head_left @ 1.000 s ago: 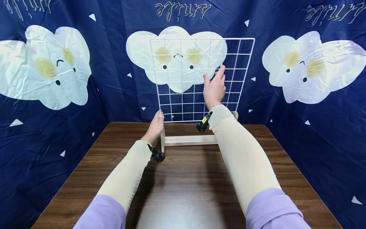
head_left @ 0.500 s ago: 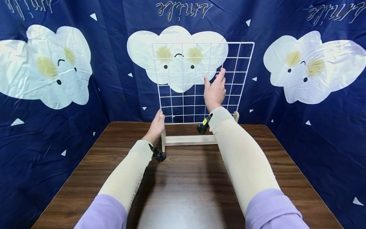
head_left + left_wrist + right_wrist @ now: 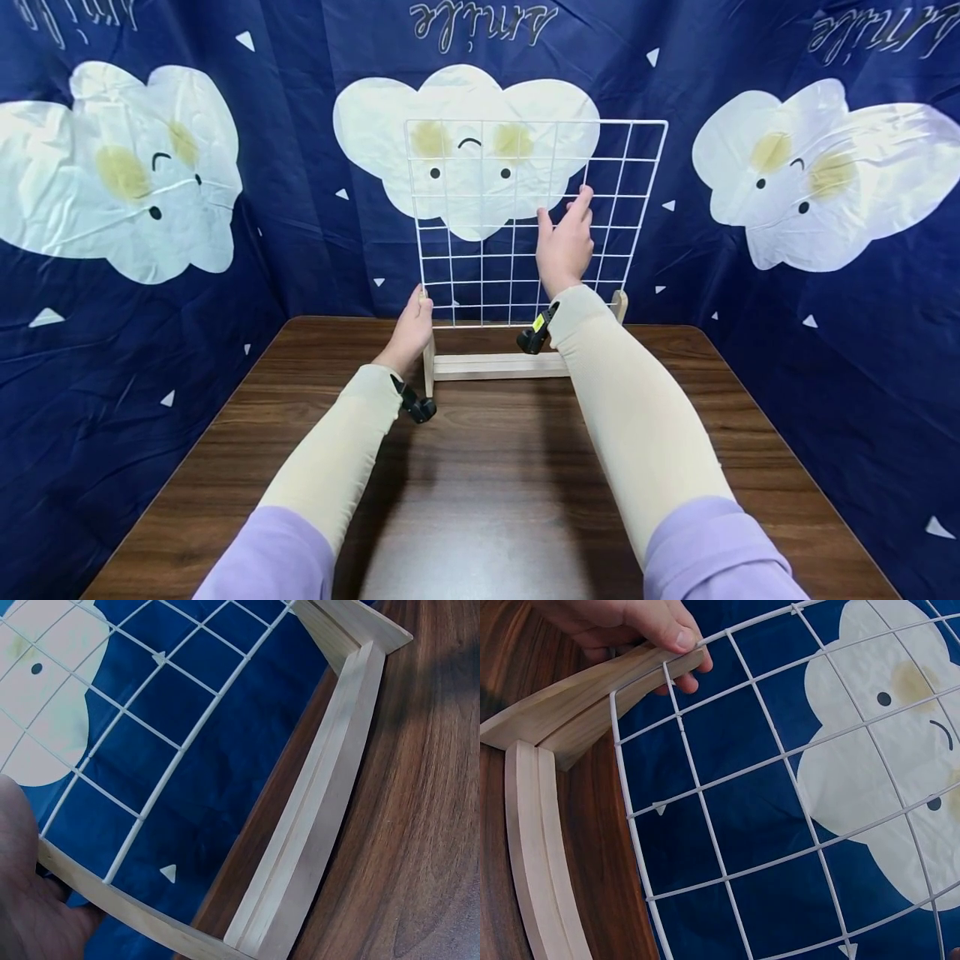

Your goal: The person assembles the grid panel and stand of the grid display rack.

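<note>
A white wire grid panel stands nearly upright over a pale wooden stand. The stand has a grooved crossbar and a side piece at each end. My left hand grips the left side piece, thumb and fingers around its upper end, close to the panel's lower left corner. My right hand holds the panel right of its middle, thumb apart from the raised fingers; where the fingertips meet the wires is partly hidden. The panel's lower edge lies above the crossbar, between the side pieces.
The stand rests toward the back of a dark brown wooden table. A navy curtain with white clouds and small triangles hangs behind and on both sides. The right side piece is mostly hidden behind the right forearm.
The panel has sunk a little, its top edge more than its bottom edge. My right hand has moved slightly down with it. My left hand has stayed on the side piece.
</note>
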Action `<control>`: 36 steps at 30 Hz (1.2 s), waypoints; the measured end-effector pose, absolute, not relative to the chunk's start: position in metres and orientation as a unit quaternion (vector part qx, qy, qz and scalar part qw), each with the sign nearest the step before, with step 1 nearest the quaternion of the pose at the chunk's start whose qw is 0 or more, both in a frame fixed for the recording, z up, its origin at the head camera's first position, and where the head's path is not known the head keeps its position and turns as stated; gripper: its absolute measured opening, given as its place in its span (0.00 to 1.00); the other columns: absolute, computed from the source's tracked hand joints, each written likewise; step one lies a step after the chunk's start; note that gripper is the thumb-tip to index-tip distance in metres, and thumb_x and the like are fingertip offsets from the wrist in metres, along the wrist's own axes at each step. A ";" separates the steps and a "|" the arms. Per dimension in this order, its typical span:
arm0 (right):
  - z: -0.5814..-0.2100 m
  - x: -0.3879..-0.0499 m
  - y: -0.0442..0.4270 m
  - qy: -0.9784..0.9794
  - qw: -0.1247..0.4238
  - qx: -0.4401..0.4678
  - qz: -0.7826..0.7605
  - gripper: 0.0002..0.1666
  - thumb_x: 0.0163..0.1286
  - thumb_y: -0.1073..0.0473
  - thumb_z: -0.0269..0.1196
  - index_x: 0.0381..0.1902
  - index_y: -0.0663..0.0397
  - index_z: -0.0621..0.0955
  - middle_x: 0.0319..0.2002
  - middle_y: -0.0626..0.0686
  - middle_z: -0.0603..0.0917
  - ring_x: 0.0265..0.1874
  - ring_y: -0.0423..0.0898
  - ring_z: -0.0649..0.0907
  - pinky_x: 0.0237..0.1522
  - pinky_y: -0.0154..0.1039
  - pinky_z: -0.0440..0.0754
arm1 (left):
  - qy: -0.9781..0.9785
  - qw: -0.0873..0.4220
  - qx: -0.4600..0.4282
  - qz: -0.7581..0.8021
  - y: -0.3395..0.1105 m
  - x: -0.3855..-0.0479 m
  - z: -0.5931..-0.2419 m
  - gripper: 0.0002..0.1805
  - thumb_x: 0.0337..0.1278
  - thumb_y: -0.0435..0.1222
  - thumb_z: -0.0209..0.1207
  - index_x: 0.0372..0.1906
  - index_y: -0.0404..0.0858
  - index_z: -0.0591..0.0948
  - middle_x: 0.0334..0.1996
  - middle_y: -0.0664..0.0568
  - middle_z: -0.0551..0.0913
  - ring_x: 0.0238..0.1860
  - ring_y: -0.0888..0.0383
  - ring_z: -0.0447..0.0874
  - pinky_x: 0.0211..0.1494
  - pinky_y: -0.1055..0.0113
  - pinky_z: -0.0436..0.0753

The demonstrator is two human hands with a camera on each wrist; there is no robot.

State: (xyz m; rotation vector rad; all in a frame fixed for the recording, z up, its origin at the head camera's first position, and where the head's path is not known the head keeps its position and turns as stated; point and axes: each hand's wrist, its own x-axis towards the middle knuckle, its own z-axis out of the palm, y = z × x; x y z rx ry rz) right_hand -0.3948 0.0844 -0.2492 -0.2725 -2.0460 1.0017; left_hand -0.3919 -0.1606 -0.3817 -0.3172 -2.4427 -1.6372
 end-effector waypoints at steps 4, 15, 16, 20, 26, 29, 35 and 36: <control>-0.253 -0.395 0.084 -0.814 0.413 -0.105 0.394 0.41 0.73 0.42 0.62 0.75 0.41 0.57 0.62 0.50 0.77 0.49 0.59 0.83 0.50 0.56 0.79 | -0.825 0.094 -0.107 -0.547 -0.160 -0.392 -0.380 0.31 0.82 0.39 0.36 0.80 0.33 0.48 0.78 0.34 0.55 0.79 0.44 0.50 0.80 0.55 0.49; -0.261 -0.398 0.084 -0.811 0.422 -0.092 0.395 0.41 0.73 0.43 0.62 0.75 0.44 0.58 0.61 0.53 0.77 0.48 0.59 0.83 0.48 0.57 0.79 | -0.851 0.095 -0.107 -0.505 -0.165 -0.395 -0.378 0.31 0.80 0.41 0.38 0.79 0.33 0.54 0.75 0.35 0.61 0.76 0.44 0.57 0.78 0.53 0.56; -0.261 -0.398 0.085 -0.811 0.422 -0.092 0.394 0.41 0.73 0.42 0.62 0.75 0.45 0.58 0.62 0.53 0.77 0.49 0.59 0.84 0.47 0.57 0.79 | -0.852 0.096 -0.110 -0.503 -0.166 -0.395 -0.378 0.30 0.80 0.40 0.39 0.79 0.32 0.55 0.75 0.34 0.62 0.76 0.44 0.58 0.78 0.53 0.57; -0.263 -0.398 0.086 -0.810 0.425 -0.090 0.393 0.42 0.73 0.42 0.62 0.76 0.45 0.57 0.62 0.54 0.77 0.49 0.58 0.84 0.47 0.57 0.79 | -0.854 0.103 -0.122 -0.495 -0.166 -0.397 -0.375 0.30 0.77 0.37 0.42 0.78 0.33 0.58 0.72 0.34 0.67 0.73 0.45 0.63 0.76 0.53 0.60; -0.264 -0.398 0.086 -0.808 0.424 -0.089 0.400 0.41 0.73 0.44 0.63 0.75 0.43 0.58 0.62 0.54 0.77 0.48 0.60 0.83 0.47 0.58 0.79 | -0.858 0.109 -0.125 -0.486 -0.167 -0.398 -0.375 0.31 0.74 0.35 0.44 0.78 0.33 0.58 0.71 0.35 0.69 0.71 0.45 0.65 0.76 0.53 0.61; -0.265 -0.397 0.086 -0.808 0.418 -0.092 0.406 0.41 0.72 0.45 0.64 0.75 0.42 0.58 0.61 0.53 0.77 0.47 0.61 0.83 0.47 0.58 0.79 | -0.859 0.110 -0.124 -0.484 -0.167 -0.399 -0.376 0.31 0.74 0.35 0.45 0.78 0.33 0.57 0.70 0.34 0.70 0.69 0.45 0.67 0.76 0.53 0.61; -0.266 -0.396 0.086 -0.810 0.409 -0.095 0.409 0.41 0.73 0.42 0.62 0.75 0.40 0.57 0.62 0.53 0.77 0.45 0.62 0.83 0.46 0.58 0.79 | -0.854 0.107 -0.128 -0.493 -0.168 -0.397 -0.375 0.32 0.73 0.34 0.46 0.78 0.33 0.58 0.68 0.34 0.71 0.63 0.45 0.69 0.74 0.53 0.64; -0.266 -0.396 0.086 -0.810 0.409 -0.094 0.410 0.41 0.73 0.42 0.62 0.75 0.40 0.57 0.62 0.53 0.77 0.45 0.62 0.83 0.46 0.58 0.79 | -0.854 0.106 -0.128 -0.493 -0.168 -0.397 -0.375 0.32 0.73 0.34 0.46 0.78 0.33 0.58 0.68 0.34 0.71 0.63 0.45 0.69 0.73 0.53 0.65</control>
